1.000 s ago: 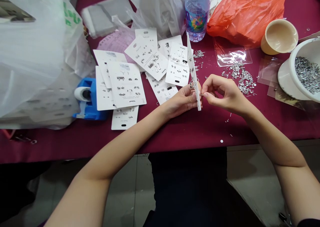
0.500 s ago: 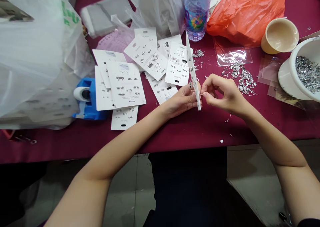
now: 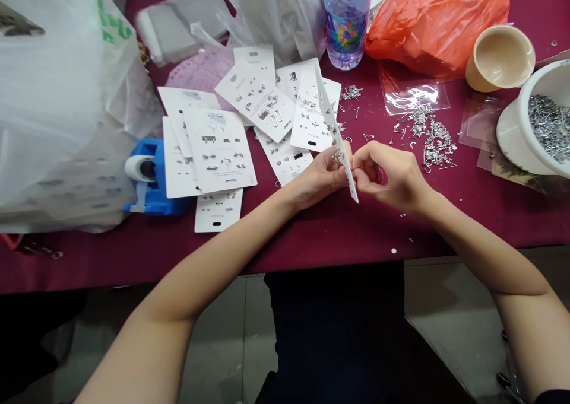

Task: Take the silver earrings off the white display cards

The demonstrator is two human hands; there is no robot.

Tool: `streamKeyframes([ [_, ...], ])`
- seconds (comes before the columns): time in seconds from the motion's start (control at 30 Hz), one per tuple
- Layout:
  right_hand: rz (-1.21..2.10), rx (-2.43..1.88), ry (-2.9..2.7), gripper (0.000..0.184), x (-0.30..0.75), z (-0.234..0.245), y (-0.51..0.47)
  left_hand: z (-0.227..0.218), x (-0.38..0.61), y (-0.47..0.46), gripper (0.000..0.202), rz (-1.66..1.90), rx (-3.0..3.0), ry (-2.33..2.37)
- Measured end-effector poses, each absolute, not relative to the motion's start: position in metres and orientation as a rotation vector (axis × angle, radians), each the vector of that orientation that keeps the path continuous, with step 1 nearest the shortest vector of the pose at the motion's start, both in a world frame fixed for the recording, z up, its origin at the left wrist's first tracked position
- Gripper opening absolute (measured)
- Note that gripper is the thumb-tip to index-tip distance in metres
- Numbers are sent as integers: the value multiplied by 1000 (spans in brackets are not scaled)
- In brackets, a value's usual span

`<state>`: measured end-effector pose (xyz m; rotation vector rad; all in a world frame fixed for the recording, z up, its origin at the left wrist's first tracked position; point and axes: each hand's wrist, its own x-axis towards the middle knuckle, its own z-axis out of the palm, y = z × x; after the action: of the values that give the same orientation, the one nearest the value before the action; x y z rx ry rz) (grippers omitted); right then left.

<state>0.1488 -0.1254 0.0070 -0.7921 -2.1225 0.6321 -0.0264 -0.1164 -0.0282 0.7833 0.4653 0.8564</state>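
A person sits at a maroon-covered table (image 3: pixel 312 244), the left hand (image 3: pixel 318 178) curled around the lower part of a white earring card (image 3: pixel 337 140). The card stands tilted on edge between the hands, with a silver ring earring (image 3: pixel 338 155) showing on it. The right hand (image 3: pixel 392 175) is pinched nearly shut at the card's edge; whether its fingertips (image 3: pixel 357 168) grip something tiny, I can't tell. Loose silver earring parts (image 3: pixel 439 146) lie scattered to the right, with a white bowl (image 3: pixel 521 95) of silver hooks beyond them. More printed cards (image 3: pixel 220 149) spread to the left, beside a blue tape dispenser (image 3: pixel 154 181).
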Motion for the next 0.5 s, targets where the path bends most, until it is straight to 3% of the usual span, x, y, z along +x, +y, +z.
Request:
streamKeyframes([
  [0.27,1240,-818,-1805,8,142,3,-125,-37,-29,-114,48,858,851,422],
  [0.5,1230,-822,-1795,12,141,1,-128,-38,-28,-114,54,858,856,459],
])
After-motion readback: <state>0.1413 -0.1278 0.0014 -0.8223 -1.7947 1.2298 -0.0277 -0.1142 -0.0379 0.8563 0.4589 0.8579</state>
